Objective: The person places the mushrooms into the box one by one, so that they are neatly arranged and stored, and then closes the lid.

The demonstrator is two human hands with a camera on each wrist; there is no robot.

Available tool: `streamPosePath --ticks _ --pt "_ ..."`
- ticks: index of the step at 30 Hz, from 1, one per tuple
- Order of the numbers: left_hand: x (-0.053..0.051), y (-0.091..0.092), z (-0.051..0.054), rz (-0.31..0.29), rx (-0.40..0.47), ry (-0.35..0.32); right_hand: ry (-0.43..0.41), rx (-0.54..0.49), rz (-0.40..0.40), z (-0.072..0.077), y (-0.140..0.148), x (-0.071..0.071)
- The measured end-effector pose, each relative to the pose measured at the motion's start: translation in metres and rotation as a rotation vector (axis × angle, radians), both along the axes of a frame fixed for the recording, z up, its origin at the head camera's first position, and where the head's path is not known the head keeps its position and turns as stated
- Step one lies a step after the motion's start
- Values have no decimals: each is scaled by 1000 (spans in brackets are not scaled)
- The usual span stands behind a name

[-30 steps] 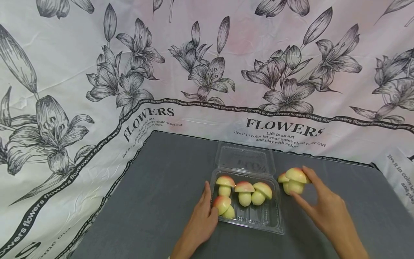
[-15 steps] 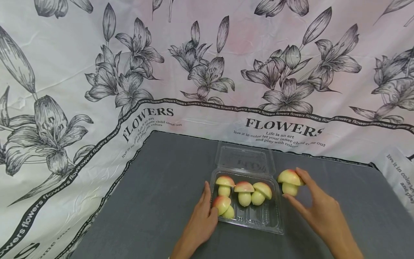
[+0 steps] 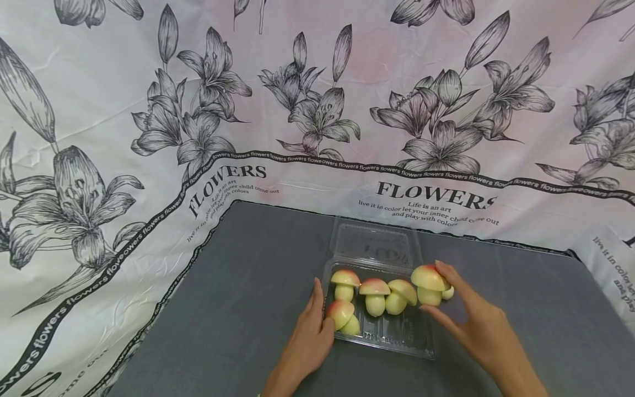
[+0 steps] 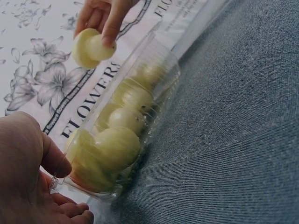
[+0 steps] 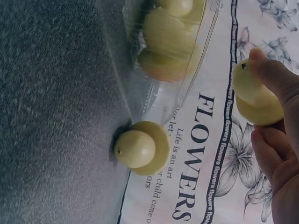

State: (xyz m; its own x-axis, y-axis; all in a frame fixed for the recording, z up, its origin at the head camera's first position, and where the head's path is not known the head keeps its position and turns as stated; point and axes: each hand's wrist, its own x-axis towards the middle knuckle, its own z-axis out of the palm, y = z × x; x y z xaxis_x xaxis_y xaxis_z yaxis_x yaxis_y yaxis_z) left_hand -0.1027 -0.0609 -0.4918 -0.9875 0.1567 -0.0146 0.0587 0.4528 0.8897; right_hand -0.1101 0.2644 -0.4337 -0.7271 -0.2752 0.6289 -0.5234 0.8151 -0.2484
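My left hand [image 3: 307, 342] grips the left rim of a clear plastic clamshell box [image 3: 387, 346], thumb over the edge and fingers outside. In the left wrist view several yellow-green mushroom-shaped pieces [image 4: 117, 149] lie inside the box; in the head view their caps look reddish on top. My right hand [image 3: 478, 322] pinches another mushroom-shaped piece [image 3: 429, 284] between thumb and fingers, cap up, above the box's right edge. A further mushroom-shaped piece [image 5: 140, 149] rests on the table right of the box, mostly hidden behind the held one in the head view.
The box's hinged lid [image 3: 375, 245] lies folded back towards the rear of the dark grey table [image 3: 238, 286]. A white cloth [image 3: 317, 187] printed with flowers and lettering hangs along the back and left side.
My right hand has carried the mushroom-shaped piece leftward to the box's right edge. The piece on the table now peeks out to the right of the held one. My left hand stays put.
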Motion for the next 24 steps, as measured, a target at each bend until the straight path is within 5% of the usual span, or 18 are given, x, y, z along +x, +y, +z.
streamPosePath --ticks 24 --pt "0 0 -2 -1 -11 2 16 21 145 -10 -19 -2"
